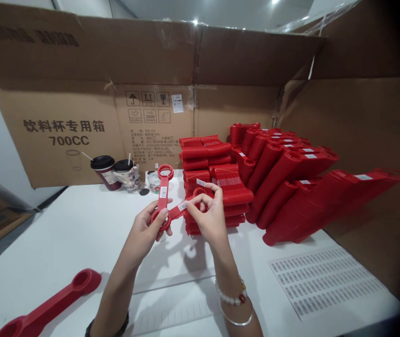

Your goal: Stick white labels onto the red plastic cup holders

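My left hand [152, 222] is closed around the lower ring ends of two red two-ringed plastic straps. One strap [162, 199] stands nearly upright, with a white barcode label along its bar. The second strap [177, 211] slants up to the right and carries a similar label [182, 205]. At this second strap's far end, my right hand [209, 213] pinches with thumb and fingers; part of the end ring is hidden by them. A small white label [201, 182] shows by the right fingertips; whether it touches them I cannot tell.
Behind my hands stand stacks of red straps [217, 187], with more labelled stacks [284, 164] at right. A label sheet [322, 281] lies front right, another sheet [175, 313] below my hands. Lidded cups [107, 175] stand back left; a red piece [48, 304] lies front left. Cardboard [80, 164] walls the table.
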### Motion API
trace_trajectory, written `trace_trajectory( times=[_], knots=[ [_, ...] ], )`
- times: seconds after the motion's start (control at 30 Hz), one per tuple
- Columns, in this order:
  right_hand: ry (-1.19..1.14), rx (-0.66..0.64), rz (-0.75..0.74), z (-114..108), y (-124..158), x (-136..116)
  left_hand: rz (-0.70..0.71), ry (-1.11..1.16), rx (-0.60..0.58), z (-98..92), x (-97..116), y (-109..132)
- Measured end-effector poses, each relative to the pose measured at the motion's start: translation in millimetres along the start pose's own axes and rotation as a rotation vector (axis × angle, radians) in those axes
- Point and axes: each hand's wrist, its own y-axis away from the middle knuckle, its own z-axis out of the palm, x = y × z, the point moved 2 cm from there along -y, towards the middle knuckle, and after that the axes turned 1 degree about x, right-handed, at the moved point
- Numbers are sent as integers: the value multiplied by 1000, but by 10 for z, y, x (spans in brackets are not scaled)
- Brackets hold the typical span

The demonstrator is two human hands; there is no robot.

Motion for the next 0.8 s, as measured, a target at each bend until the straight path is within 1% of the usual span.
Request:
trace_trajectory(
  times=[0.13,0.23,0.3,0.4,0.43,0.47,0.53,0.6,0.7,0.73,0.8],
  knots=[
    [35,13,-3,2,-18,21,-4,-9,9,-2,0,15],
    [138,34,-57,17,3,33,7,-5,12,2,-4,34],
    [317,86,-175,40,49,11,19,2,14,9,3,54],
    [677,146,-431,91,133,-56,42,29,24,11,33,86],
    [772,151,-493,99,146,-72,49,41,26,6,47,95],
    [847,159,-530,94,146,-82,53,52,29,-4,61,103],
    [915,206,-534,41,104,-84,52,69,33,-30,86,113],
    [824,237,-476,-45,31,-68,58,84,51,-56,107,118],
    [456,232,-360,-150,-48,-37,62,83,74,-66,120,115],
    [348,241,-339,-168,-52,-37,59,76,79,-61,119,111],
    [208,270,-333,-179,-31,-59,60,56,91,-46,112,95]
  ],
)
